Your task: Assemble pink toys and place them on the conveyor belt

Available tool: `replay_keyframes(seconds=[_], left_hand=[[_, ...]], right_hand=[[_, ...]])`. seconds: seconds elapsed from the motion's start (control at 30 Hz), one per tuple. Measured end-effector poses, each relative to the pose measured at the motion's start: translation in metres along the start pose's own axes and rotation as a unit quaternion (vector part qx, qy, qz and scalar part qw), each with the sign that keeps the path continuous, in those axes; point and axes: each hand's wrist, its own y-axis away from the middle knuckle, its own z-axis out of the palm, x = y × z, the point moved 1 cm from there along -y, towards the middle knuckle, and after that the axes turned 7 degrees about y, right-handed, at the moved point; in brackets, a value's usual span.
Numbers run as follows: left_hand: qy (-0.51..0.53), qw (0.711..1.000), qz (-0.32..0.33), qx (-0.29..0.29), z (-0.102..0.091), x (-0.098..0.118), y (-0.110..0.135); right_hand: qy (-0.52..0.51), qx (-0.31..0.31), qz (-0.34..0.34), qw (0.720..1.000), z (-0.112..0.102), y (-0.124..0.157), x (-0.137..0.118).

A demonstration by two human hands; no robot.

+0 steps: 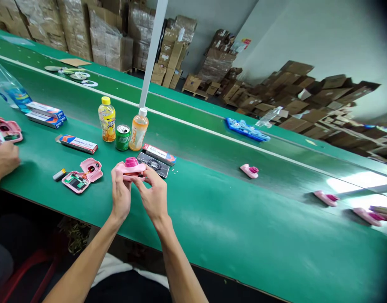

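Note:
A pink toy camera (132,170) with a magenta lens is held above the green table between my two hands. My left hand (121,191) closes on its left end, while my right hand (154,189) grips its right side, thumb underneath. A gap shows between the two halves of its shell. To the left of my hands lies an opened pink camera shell (81,176), its green circuit board exposed. Beside that shell is a small cylindrical battery (59,175). Just behind my right hand, a black phone (160,167) lies partly covered by a glue box (160,154).
A yellow-capped bottle (107,120), a green can (123,137) and an orange drink bottle (139,129) stand behind my hands. Another person's hand (4,158) works at left. Pink cameras (249,171) sit on the belt at right, near another hand (384,213). A post (153,52) rises behind.

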Motion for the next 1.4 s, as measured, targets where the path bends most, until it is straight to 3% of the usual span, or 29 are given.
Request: replay_keyframes(seconds=[0.2,0.37,0.6,0.7,0.77,0.83,0.93,1.0,1.1,1.2,1.3,1.4], left_hand=[[0.047,0.997,-0.021,0.049,0.004,-0.005,0.008],[0.056,0.996,-0.054,0.040,0.008,-0.009,0.014],[0.041,0.992,-0.119,-0.018,0.005,-0.024,0.037],[0.001,0.988,-0.133,-0.073,-0.014,-0.017,0.056],[-0.101,0.984,-0.064,-0.130,-0.040,-0.004,0.059],[-0.275,0.949,0.081,-0.131,-0.075,0.015,0.049],[-0.482,0.842,0.244,-0.009,-0.136,0.045,0.011],[-0.560,0.788,0.254,0.028,-0.170,0.056,-0.019],[-0.642,0.746,0.178,-0.004,-0.195,0.057,-0.052],[-0.685,0.714,0.120,-0.079,-0.188,0.044,-0.059],[-0.687,0.698,0.150,-0.135,-0.160,0.026,-0.041],[-0.672,0.694,0.194,-0.170,-0.123,0.006,-0.007]], right_hand=[[-0.021,0.065,0.037,0.997,0.001,0.019,0.017],[-0.097,0.117,0.114,0.982,-0.004,0.022,0.028],[-0.113,-0.061,0.174,0.976,-0.018,0.026,0.031],[-0.103,-0.098,0.187,0.972,-0.040,0.036,0.037],[-0.021,-0.070,0.178,0.981,-0.070,0.027,0.052],[0.107,0.016,0.166,0.980,-0.109,-0.001,0.077],[0.198,0.120,0.201,0.952,-0.159,-0.062,0.126],[0.241,0.167,0.237,0.926,-0.176,-0.098,0.155],[0.277,0.197,0.256,0.905,-0.180,-0.125,0.183],[0.290,0.213,0.236,0.903,-0.172,-0.125,0.192],[0.291,0.226,0.204,0.907,-0.161,-0.103,0.189],[0.268,0.175,0.166,0.933,-0.144,-0.058,0.174]])
